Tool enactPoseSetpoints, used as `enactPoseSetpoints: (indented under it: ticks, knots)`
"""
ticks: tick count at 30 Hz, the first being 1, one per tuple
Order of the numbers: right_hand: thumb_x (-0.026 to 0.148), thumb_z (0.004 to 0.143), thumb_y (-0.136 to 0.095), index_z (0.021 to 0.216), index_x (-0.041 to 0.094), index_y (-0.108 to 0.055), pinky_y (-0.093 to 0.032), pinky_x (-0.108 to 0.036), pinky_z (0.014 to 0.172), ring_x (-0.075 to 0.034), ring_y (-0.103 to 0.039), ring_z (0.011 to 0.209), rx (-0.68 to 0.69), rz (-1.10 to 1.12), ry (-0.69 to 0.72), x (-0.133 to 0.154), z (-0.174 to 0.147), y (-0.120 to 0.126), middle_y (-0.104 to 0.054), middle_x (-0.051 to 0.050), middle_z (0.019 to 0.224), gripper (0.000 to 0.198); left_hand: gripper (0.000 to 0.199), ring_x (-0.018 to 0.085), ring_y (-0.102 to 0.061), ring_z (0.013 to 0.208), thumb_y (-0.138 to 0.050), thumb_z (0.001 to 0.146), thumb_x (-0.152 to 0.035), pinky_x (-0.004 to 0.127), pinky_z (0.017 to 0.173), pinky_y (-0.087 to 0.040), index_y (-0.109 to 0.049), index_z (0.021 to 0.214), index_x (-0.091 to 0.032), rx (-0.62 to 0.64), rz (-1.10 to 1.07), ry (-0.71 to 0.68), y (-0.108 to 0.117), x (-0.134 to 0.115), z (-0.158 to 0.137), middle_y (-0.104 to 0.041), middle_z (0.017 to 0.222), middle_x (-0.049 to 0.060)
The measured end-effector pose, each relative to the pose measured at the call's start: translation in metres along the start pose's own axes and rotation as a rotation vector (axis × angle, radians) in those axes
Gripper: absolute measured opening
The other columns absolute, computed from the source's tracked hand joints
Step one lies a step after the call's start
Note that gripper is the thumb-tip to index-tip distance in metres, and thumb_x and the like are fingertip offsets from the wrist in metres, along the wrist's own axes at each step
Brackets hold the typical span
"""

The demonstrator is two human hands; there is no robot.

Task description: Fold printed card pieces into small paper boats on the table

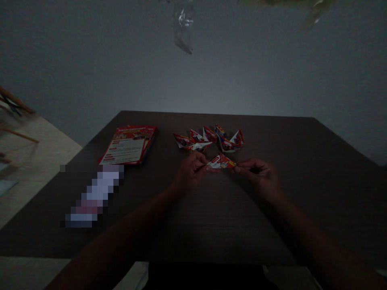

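Note:
A small folded paper triangle (222,161), printed in red, white and orange, is held above the dark table between both hands. My left hand (191,171) pinches its left corner between thumb and fingers. At the opposite corner, my right hand (259,174) grips the paper the same way. Just beyond the hands stand several folded paper boats; one red and white boat (198,146) lies close to my left fingers, and another paper boat (229,144) sits behind the triangle. The far sides of the boats are partly hidden by one another.
A stack of printed red and white leaflets (125,147) lies at the left of the table (193,225). Nearer me is a pixelated, bright oblong item (95,195). A pale wall (242,72) rises behind the table, with a clear plastic bag (183,26) on it.

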State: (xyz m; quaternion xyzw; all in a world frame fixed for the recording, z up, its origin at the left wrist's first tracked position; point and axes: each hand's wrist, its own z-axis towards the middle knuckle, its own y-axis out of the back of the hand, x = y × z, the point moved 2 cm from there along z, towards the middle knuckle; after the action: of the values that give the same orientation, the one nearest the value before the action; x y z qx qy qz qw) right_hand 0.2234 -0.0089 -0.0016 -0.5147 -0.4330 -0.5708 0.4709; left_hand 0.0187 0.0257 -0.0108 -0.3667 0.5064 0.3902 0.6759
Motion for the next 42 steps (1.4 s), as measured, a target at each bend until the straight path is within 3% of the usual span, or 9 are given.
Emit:
enactPoseSetpoints:
  ticks: [8, 13, 21, 26, 42]
  knots:
    - [0.022, 0.058, -0.082, 0.063, 0.019, -0.064, -0.047, -0.021, 0.057, -0.01, -0.061, 0.058, 0.04, 0.174, -0.023, -0.01, 0.004, 0.0, -0.069, 0.001, 0.064, 0.018, 0.028, 0.021, -0.07, 0.073, -0.066, 0.076, -0.029, 0.033, 0.075, -0.05, -0.041, 0.084, -0.018, 0.035, -0.047, 0.036, 0.003, 0.004, 0.002, -0.062, 0.07, -0.002]
    - [0.017, 0.054, -0.083, 0.056, 0.018, -0.053, -0.048, -0.021, 0.057, -0.011, -0.064, 0.057, 0.046, 0.327, -0.044, -0.008, 0.007, -0.002, -0.065, 0.004, 0.059, 0.03, 0.03, 0.023, -0.07, 0.076, -0.067, 0.075, -0.03, 0.035, 0.077, -0.051, -0.043, 0.087, -0.017, 0.074, -0.059, 0.108, 0.006, 0.003, 0.004, -0.069, 0.072, 0.002]
    - [0.019, 0.051, -0.083, 0.057, 0.019, -0.048, -0.052, -0.024, 0.057, -0.012, -0.063, 0.056, 0.017, 0.346, -0.118, -0.009, 0.008, -0.002, -0.062, 0.005, 0.059, 0.036, 0.042, 0.019, -0.068, 0.058, -0.079, 0.06, -0.028, 0.026, 0.056, -0.053, -0.042, 0.077, -0.017, -0.141, 0.029, 0.143, 0.011, -0.003, 0.007, -0.071, 0.063, 0.002]
    - [0.021, 0.05, -0.084, 0.058, 0.019, -0.047, -0.052, -0.025, 0.056, -0.013, -0.063, 0.056, -0.012, 0.34, -0.13, -0.013, 0.01, 0.001, -0.059, 0.005, 0.057, 0.038, 0.038, 0.021, -0.07, 0.066, -0.077, 0.064, -0.026, 0.029, 0.064, -0.055, -0.044, 0.079, -0.016, -0.063, -0.064, 0.126, 0.01, -0.004, 0.007, -0.072, 0.069, 0.003]
    - [0.02, 0.049, -0.084, 0.056, 0.019, -0.045, -0.051, -0.023, 0.051, -0.013, -0.064, 0.053, 0.011, 0.344, -0.151, -0.009, 0.009, 0.002, -0.06, 0.005, 0.055, 0.039, 0.028, 0.023, -0.071, 0.071, -0.072, 0.069, -0.026, 0.033, 0.07, -0.055, -0.052, 0.084, -0.014, 0.008, -0.047, 0.109, 0.011, -0.006, 0.005, -0.071, 0.071, 0.004]
